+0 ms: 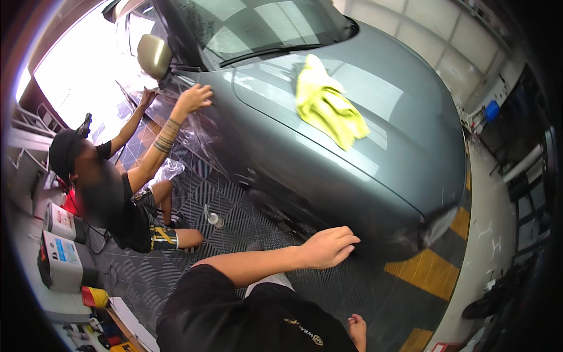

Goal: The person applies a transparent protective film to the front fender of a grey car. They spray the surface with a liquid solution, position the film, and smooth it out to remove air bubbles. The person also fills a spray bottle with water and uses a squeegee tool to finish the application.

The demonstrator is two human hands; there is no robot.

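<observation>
My left arm reaches across to the grey car [275,141]. My left hand [327,247] is beside its front fender, with fingers curled together; whether they touch the car or pinch something thin cannot be made out. Low at the right of my body is my right hand [356,333], small in view, its fingers bent in and whatever they may hold hidden. A crumpled yellow-green cloth [328,105] lies on the hood, away from both hands. Clear film [196,138] hangs loosely along the car's side, below the mirror [154,56].
A crouching co-worker [126,193] at the left has both hands raised at the car's side. A spray bottle [214,219] stands on the dark tiled floor. Grey-white boxes [61,261] and a cluttered shelf [111,328] line the left. Yellow floor tiles [425,273] are by the bumper.
</observation>
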